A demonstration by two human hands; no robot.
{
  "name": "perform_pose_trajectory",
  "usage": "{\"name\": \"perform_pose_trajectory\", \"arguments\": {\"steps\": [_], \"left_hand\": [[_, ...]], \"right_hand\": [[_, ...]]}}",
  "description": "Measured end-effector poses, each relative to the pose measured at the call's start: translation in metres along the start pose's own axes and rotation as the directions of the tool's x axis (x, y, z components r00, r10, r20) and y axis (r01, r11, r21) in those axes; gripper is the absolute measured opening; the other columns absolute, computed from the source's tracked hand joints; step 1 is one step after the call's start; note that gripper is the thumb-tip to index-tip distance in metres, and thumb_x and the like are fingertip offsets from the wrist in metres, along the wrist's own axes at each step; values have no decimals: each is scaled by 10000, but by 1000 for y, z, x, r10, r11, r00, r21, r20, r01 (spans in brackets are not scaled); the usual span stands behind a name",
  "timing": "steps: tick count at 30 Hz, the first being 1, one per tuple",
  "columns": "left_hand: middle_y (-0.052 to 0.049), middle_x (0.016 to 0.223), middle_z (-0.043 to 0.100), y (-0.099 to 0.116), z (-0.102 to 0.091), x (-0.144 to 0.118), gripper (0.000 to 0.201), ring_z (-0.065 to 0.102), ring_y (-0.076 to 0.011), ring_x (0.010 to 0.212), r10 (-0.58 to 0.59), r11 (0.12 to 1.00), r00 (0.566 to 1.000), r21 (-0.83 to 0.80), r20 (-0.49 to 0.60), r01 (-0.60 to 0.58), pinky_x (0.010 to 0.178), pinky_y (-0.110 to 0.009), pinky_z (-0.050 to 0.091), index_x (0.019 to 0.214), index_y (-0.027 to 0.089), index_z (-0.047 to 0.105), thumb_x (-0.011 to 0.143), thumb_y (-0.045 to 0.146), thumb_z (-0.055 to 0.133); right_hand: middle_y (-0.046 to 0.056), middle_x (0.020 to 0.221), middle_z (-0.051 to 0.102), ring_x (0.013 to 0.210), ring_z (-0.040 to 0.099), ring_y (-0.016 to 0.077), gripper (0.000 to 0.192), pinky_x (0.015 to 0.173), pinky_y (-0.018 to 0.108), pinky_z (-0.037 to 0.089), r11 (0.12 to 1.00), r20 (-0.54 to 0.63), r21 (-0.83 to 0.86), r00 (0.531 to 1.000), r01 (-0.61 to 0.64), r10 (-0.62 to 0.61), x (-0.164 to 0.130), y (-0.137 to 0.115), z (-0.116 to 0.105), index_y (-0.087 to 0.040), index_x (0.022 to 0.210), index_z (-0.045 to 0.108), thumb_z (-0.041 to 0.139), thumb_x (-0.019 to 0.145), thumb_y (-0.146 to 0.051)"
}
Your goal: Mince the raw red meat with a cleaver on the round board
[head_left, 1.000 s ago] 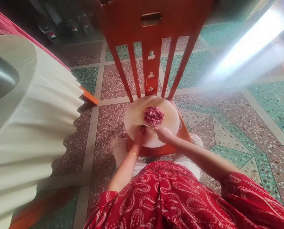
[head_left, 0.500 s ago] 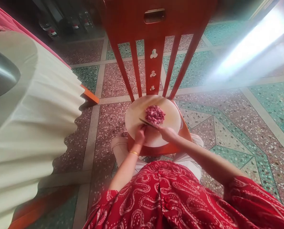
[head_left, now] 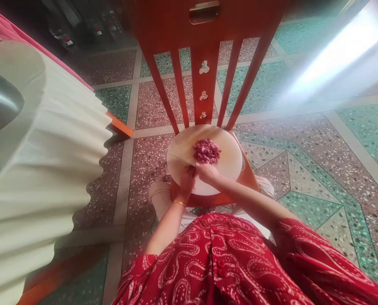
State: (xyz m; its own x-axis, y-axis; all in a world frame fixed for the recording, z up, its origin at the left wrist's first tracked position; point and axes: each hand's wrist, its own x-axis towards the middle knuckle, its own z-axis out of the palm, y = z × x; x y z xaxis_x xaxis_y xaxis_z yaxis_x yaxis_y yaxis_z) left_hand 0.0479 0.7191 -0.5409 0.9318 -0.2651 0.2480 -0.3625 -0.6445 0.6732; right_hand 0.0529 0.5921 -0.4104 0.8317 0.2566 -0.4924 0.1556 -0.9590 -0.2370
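The meat (head_left: 207,151) on the board (head_left: 230,167) already looks finely minced; right hand (head_left: 207,173) grips the knife (head_left: 180,158), left hand (head_left: 186,183) seemingly curled at the handle.

Bright daylight glare streaks upper right; wide-angle edges warp and blur

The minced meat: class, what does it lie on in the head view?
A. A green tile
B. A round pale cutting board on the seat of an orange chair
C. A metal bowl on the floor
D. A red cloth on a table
B: the meat sits in a heap on the round pale board, which rests on the orange chair seat.
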Motion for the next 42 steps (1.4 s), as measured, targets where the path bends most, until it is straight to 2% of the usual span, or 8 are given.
{"name": "perform_pose_trajectory", "arguments": {"steps": [3,11,15,19,22,28,36,42], "left_hand": [[-92,945,631,-1,1,0,165,556,-222,926,19,1000,1000,7,-12,-19,841,-377,463,934,196,624,872,190,472],[-117,1048,607,8,-8,-1,210,539,-227,981,32,999,997,-9,-72,-33,850,-379,460,979,159,638,859,200,470],[-120,1022,614,14,-15,-1,198,547,-227,964,21,1000,994,16,-104,-19,853,-394,454,952,153,646,854,216,486],[-98,978,643,14,-17,-4,213,570,-211,933,3,999,999,-39,-38,-4,848,-371,462,966,165,645,878,221,459],[-86,1004,640,13,-15,-6,204,567,-207,961,-15,997,999,-77,-30,12,863,-350,463,974,174,644,883,213,466],[-72,949,645,13,-10,-4,162,576,-202,921,-37,999,998,-9,-42,36,849,-338,473,927,190,648,871,187,496],[-100,993,639,7,-9,-4,200,572,-204,934,18,1000,999,-3,-47,-18,839,-355,476,983,160,634,874,152,467],[-93,917,645,10,-9,-1,175,573,-203,872,52,998,997,34,-62,-50,789,-362,479,916,150,640,879,168,470]], "right_hand": [[137,956,655,888,632,220,269,691,279,462,1000,-8,-4,1000,-2,2,2,0,1,-152,1126,511,382,891,-161],[81,902,670,825,641,206,383,639,254,429,996,-47,-30,996,-81,79,-47,52,16,-198,1198,492,384,840,-114],[93,928,661,839,638,218,359,649,267,437,999,-40,-26,999,-35,34,-44,42,15,-189,1133,526,389,815,-96],[118,981,646,876,633,220,334,680,282,448,999,1,-19,1000,-31,31,-37,31,15,-178,1120,528,364,839,-103],[114,954,652,872,634,218,300,654,268,449,1000,13,-13,1000,-4,4,-24,25,11,-177,1095,534,376,847,-117],[124,944,657,853,634,218,268,670,271,451,1000,0,8,1000,18,-18,6,7,3,-157,1097,524,391,864,-153],[106,956,647,811,640,213,345,636,271,444,999,-9,-26,999,-40,40,-40,42,18,-193,1179,496,361,867,-134],[107,975,638,842,642,215,341,651,282,456,998,22,-48,999,-38,39,-38,33,18,-200,1162,495,362,857,-123]]}}
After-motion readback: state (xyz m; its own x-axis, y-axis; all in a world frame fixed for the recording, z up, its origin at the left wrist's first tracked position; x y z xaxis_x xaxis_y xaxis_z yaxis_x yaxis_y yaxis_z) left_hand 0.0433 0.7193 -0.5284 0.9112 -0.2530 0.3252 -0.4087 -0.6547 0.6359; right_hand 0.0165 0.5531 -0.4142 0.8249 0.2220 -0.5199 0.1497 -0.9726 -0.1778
